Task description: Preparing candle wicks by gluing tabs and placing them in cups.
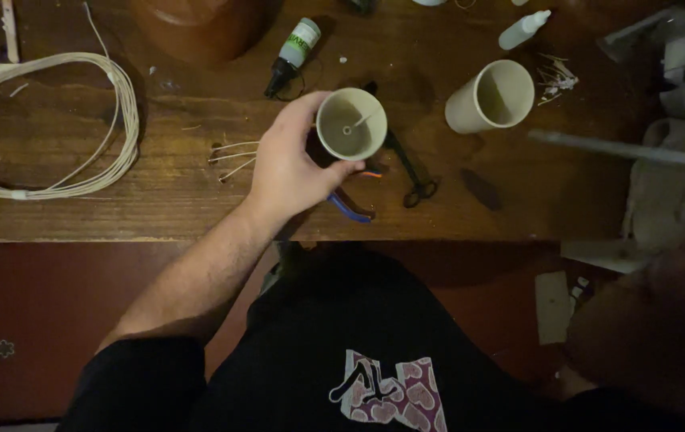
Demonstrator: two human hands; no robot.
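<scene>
Right now the left hand is curled around a small pale cup, thumb and fingers wrapped about its side, holding it just above the wooden table. A thin wick stands inside the cup, leaning toward the rim. To my eye, holding it well means keeping the cup level and the grip low on the wall, so the wick stays free and can be centred. The right hand is only a dark blur at the lower right edge, and I cannot tell whether it is spread or closed.

Counting: 2 cups, the held one and a second cup lying tilted to its right, well apart. 2 small bottles at the far edge, a dark one with a green label and a white one. 1 coil of pale cord at the left. 1 pair of black scissors just beside the held cup, and blue-handled pliers below the hand.
</scene>
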